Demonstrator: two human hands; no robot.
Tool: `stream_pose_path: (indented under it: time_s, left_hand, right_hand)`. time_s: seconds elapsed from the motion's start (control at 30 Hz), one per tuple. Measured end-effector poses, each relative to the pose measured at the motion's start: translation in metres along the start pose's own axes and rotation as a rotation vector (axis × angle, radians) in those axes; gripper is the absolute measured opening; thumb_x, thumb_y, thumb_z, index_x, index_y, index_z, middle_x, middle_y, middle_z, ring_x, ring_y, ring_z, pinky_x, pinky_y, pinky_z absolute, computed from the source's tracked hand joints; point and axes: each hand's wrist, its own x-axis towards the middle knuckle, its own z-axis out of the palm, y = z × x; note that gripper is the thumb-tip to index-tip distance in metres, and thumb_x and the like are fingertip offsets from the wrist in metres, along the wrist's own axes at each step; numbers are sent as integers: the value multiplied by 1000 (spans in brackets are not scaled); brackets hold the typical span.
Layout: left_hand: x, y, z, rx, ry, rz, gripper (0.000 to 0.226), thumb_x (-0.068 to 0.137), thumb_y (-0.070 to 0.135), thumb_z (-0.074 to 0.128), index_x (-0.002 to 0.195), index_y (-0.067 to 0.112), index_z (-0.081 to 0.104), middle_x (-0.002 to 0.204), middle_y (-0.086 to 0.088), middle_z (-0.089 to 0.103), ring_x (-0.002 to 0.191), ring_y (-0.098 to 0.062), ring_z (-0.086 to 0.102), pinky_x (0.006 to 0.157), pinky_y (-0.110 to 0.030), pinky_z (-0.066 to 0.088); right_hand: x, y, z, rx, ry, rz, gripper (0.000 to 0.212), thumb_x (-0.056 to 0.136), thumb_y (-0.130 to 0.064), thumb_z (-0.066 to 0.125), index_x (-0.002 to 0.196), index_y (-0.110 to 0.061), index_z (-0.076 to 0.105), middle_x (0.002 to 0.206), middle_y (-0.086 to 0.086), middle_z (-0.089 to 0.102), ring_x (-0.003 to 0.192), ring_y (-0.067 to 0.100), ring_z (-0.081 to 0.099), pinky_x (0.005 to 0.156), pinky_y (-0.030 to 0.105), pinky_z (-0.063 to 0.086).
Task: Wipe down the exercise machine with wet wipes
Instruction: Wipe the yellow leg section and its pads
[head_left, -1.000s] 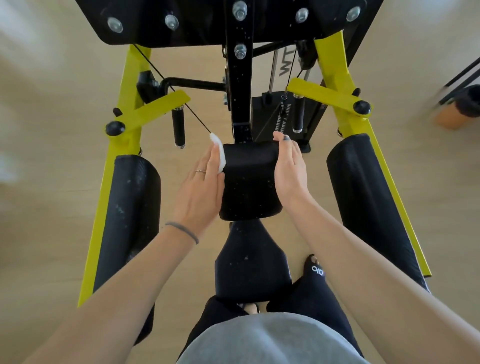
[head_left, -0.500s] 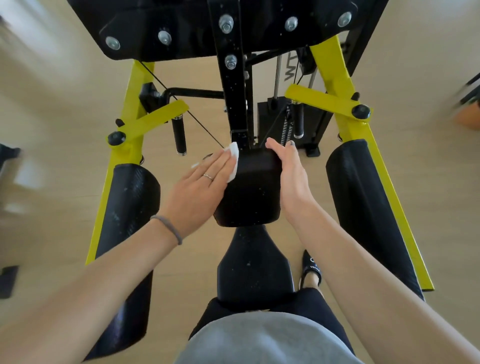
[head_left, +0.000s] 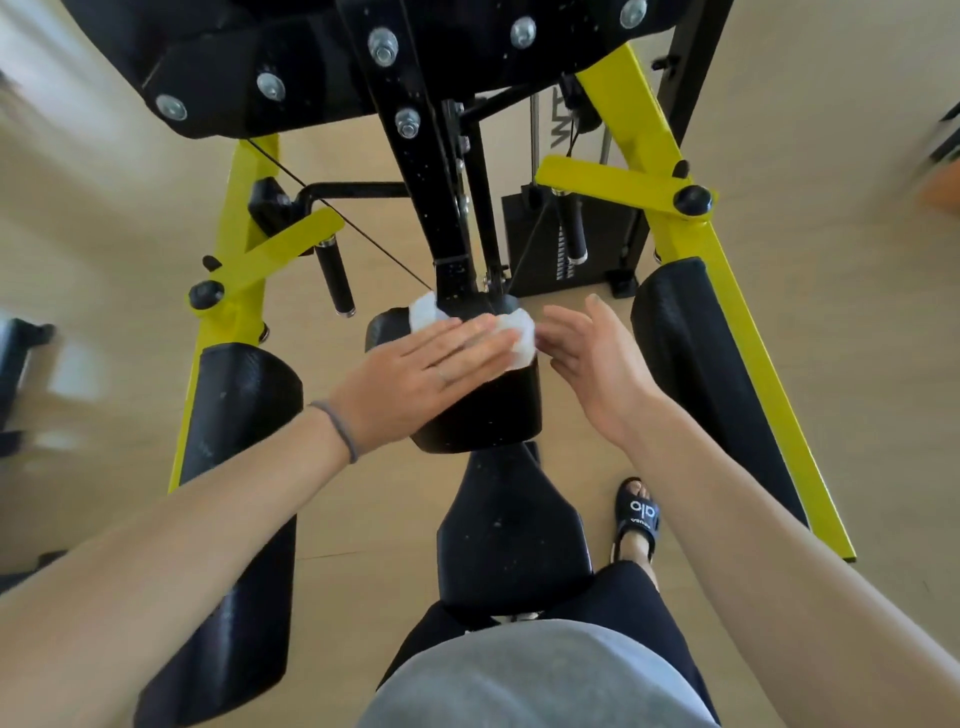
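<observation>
The exercise machine has a yellow frame (head_left: 670, 182) and black pads. Its small central black pad (head_left: 488, 410) stands in front of me, above the black seat (head_left: 511, 540). My left hand (head_left: 421, 379) lies flat across the top of that pad, straight fingers pressing a white wet wipe (head_left: 519, 335) onto it; the wipe shows at the fingertips and at the pad's far left corner. My right hand (head_left: 597, 364) hovers just right of the pad, fingers relaxed, fingertips close to the wipe's right end, holding nothing.
Long black arm pads flank me, one on the left (head_left: 228, 467) and one on the right (head_left: 696, 364). A black bolted plate (head_left: 322, 67) hangs overhead. The weight stack (head_left: 566, 244) stands behind. My sandalled foot (head_left: 636, 519) rests on the wooden floor.
My left hand has slid from the pad's left side onto its top, carrying the wipe rightward. My right hand has come off the pad's right side.
</observation>
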Motion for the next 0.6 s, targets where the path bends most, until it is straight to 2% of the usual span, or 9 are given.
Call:
stream_pose_path:
  time_s: [0.1,0.2,0.27,0.33,0.37,0.43,0.5,0.53,0.6]
  left_hand:
    - [-8,-3,3,-187,76,-289,46,105,3,40,151,1,37,156,-19,39,146,-32,37,113,-47,40]
    - [16,24,-5,-309,155,-617,43,104,11,41,145,1,48,148,-16,51,140,-29,46,115,-45,38]
    - [30,41,-7,-321,147,-624,45,103,13,42,147,3,46,151,-14,48,143,-27,41,119,-43,33]
    - [28,39,-7,-280,135,-506,47,104,14,45,150,6,42,155,-13,43,146,-26,37,120,-43,32]
    - [22,32,-4,-278,142,-490,46,104,13,44,150,6,42,154,-12,44,145,-26,39,119,-44,33]
    - [7,23,0,-326,186,-606,43,104,11,40,145,4,47,148,-13,51,139,-27,47,114,-44,40]
    - [-5,23,-1,-474,239,-840,40,105,13,39,143,5,50,143,-12,56,133,-25,52,110,-37,44]
    - [-4,28,-4,-592,262,-1000,40,106,16,38,144,8,49,138,-9,60,126,-20,54,104,-26,45]
    - [9,42,-12,-875,397,-1413,37,109,25,34,140,16,52,107,-1,62,95,-12,54,81,-12,40]
  right_hand:
    - [-7,-8,13,-81,-48,-41,55,111,-44,21,150,-15,47,145,8,58,139,22,48,123,43,25]
    - [-15,-21,32,-216,-35,-118,52,110,-43,23,149,-20,49,148,1,55,138,15,46,114,31,29]
    - [-17,-26,44,-337,-13,-176,48,108,-48,26,135,-29,61,129,-9,64,120,6,56,96,23,37]
    - [-17,-26,56,-394,3,-218,42,108,-50,28,124,-31,62,105,-17,62,99,-2,56,84,19,39]
    - [-16,-26,60,-446,11,-256,43,109,-49,28,126,-28,62,103,-17,60,98,-2,54,83,19,38]
    - [-13,-27,70,-593,14,-333,50,109,-49,24,128,-23,63,112,-13,57,103,1,50,85,21,35]
    - [-8,-28,76,-668,39,-350,55,109,-50,21,126,-24,66,118,-10,56,109,6,49,91,26,35]
    - [-6,-29,78,-669,58,-329,56,108,-51,20,125,-24,67,119,-9,57,111,8,51,94,29,36]
    - [-4,-27,80,-642,87,-288,57,108,-52,21,129,-22,64,118,-7,57,110,10,52,97,32,38]
